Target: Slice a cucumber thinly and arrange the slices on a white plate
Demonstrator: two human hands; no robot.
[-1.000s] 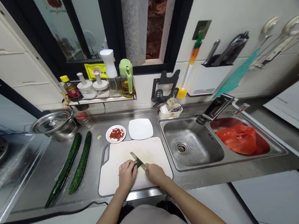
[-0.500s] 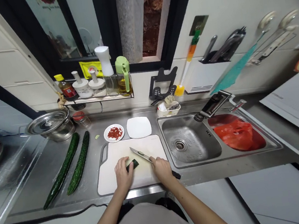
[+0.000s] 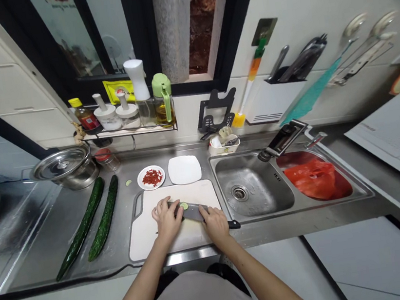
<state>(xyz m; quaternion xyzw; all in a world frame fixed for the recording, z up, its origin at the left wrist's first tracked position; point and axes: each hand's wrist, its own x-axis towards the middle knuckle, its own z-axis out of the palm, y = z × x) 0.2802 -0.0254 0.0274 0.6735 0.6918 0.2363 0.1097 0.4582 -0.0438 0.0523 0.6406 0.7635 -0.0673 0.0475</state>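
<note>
A black-handled kitchen knife lies slanted over the white cutting board, its broad blade turned partly flat. My right hand is closed around it where handle and blade meet. On the blade sits a pale green cucumber slice. My left hand is at the blade's tip, fingers curled on the far side and thumb on the near side, close to the slice. What those fingers grip is hidden. A sliver of dark green shows beneath that hand.
Two long cucumbers lie left of the board. Behind it stand a plate of red berries and a white square plate. A double sink with a red bag is at the right. A lidded pot stands back left.
My left hand has shifted from the cucumber piece on the board up to the knife's tip. The blade has tipped flatter, and the cucumber piece is now mostly hidden.
</note>
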